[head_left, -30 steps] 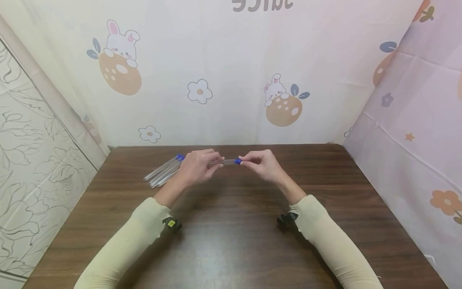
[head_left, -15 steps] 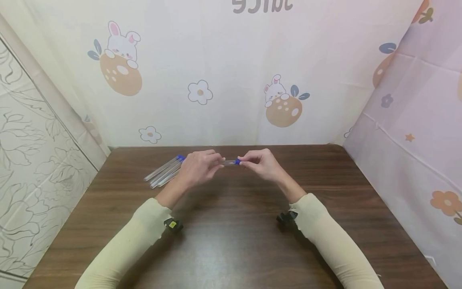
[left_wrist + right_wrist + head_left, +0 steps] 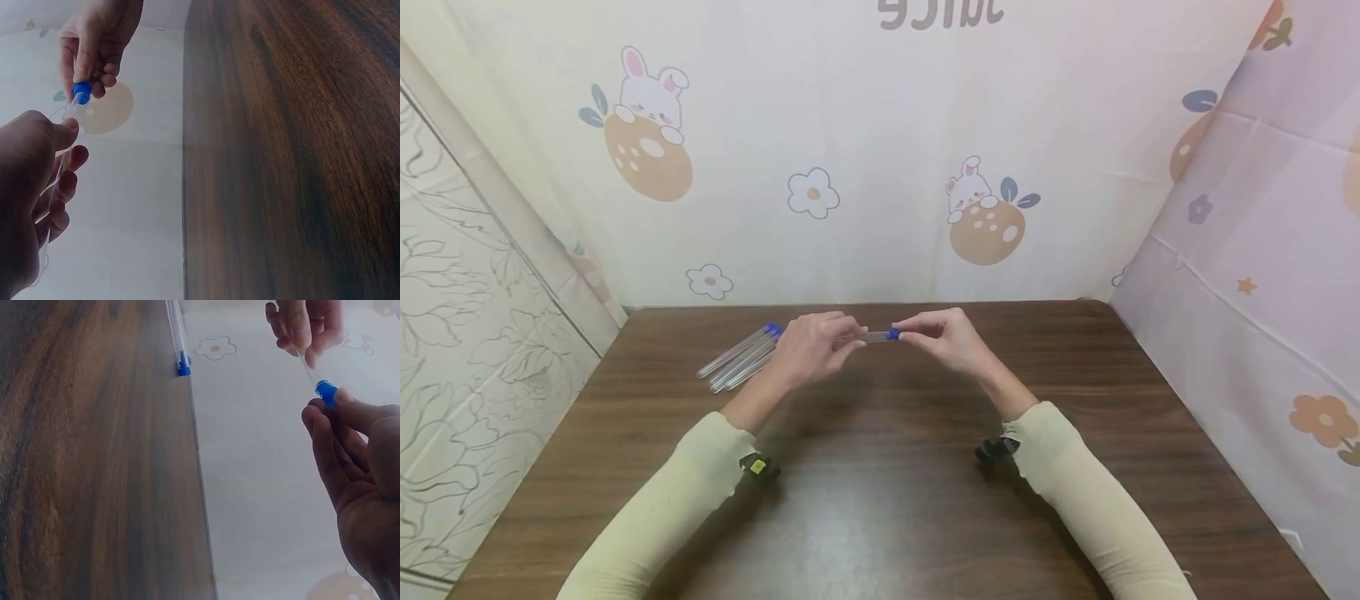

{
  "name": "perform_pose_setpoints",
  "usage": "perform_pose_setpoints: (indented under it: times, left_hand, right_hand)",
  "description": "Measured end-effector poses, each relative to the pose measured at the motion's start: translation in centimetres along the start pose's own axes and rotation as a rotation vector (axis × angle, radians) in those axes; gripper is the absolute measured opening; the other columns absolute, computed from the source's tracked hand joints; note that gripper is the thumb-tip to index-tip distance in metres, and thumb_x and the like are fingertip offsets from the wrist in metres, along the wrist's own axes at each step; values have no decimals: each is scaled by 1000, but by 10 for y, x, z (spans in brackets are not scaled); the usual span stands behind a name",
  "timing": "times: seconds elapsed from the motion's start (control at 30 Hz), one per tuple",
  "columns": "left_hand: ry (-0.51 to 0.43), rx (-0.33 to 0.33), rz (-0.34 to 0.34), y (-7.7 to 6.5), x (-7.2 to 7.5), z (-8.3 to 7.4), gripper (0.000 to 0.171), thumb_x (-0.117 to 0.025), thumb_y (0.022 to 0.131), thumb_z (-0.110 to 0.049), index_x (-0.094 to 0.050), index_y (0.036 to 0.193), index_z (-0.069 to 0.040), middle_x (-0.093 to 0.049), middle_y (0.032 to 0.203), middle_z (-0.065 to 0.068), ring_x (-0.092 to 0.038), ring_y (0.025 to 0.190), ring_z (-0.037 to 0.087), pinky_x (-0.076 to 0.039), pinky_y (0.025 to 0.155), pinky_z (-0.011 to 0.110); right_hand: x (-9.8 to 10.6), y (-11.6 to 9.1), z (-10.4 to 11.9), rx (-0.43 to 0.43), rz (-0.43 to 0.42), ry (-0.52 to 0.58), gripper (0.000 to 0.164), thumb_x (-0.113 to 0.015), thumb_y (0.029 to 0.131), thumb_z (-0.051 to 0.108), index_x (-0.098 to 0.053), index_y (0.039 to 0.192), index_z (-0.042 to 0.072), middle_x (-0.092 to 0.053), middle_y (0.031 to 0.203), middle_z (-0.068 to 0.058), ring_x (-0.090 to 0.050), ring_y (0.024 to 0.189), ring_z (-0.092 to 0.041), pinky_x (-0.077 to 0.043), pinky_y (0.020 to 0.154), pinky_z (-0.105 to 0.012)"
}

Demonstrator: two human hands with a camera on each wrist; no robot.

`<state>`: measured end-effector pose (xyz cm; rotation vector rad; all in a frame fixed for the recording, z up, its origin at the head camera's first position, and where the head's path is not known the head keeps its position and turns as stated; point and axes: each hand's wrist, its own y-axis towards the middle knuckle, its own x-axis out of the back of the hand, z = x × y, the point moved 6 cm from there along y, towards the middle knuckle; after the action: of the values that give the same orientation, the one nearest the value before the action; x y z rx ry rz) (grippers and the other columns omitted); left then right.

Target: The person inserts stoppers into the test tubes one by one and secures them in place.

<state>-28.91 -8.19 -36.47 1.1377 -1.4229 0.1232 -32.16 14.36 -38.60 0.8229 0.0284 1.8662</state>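
A clear test tube (image 3: 875, 337) with a blue cap (image 3: 892, 334) at its right end is held level above the far part of the table. My left hand (image 3: 816, 346) grips the tube's body, fingers and thumb round it; in the left wrist view the tube (image 3: 55, 181) runs along that palm. Thumb and fingertips of my right hand (image 3: 951, 342) pinch the cap, also plain as a blue cap (image 3: 325, 392) in the right wrist view. How deep the cap sits in the tube I cannot tell.
Several capped clear test tubes (image 3: 730, 360) lie side by side on the brown wooden table (image 3: 880, 500), left of my left hand and partly behind it. A printed curtain (image 3: 887, 233) hangs along the table's back edge.
Both hands stay nearly where they were, still holding tube and cap. Only tiny shifts of the fingers and a slight drift of the head view show.
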Motion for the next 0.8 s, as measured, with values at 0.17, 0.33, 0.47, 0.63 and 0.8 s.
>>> perform_pose_setpoints:
  times: [0.17,0.33,0.47,0.63,0.8]
  left_hand:
    - [-11,0,16,-1,0,1,13,-87,100,-22,-84,109,-13,-88,102,5,-63,63,14,-42,55,21]
    - [-20,-6,47,-1,1,0,14,-86,101,-22,-85,110,-12,-88,103,6,-70,67,17,-46,57,21]
    - [-21,-6,78,-2,2,-1,14,-85,102,-24,-85,111,-13,-88,105,6,-69,68,15,-47,59,21]
    - [-21,-5,100,-1,2,-2,16,-84,103,-25,-85,112,-12,-88,105,5,-62,65,12,-45,58,20]
    - [-20,3,102,-2,2,-2,14,-86,101,-24,-85,111,-13,-89,107,5,-62,66,12,-44,59,20]
  right_hand:
    - [1,0,2,29,49,-3,26,-83,97,-3,-83,123,-5,-87,111,-22,-80,91,-31,-62,78,-20]
    - [0,-1,6,34,88,-24,25,-83,97,-3,-84,122,-3,-87,111,-21,-81,91,-31,-61,78,-19]
    - [0,-2,5,17,104,-43,25,-83,99,2,-84,124,0,-88,114,-19,-85,101,-35,-65,86,-19]
    - [-1,-3,6,32,106,-67,22,-83,100,3,-85,122,3,-88,113,-15,-86,103,-36,-65,89,-20]
    - [-3,-3,7,54,97,-70,17,-81,101,3,-86,118,5,-88,111,-14,-86,101,-32,-65,89,-20]
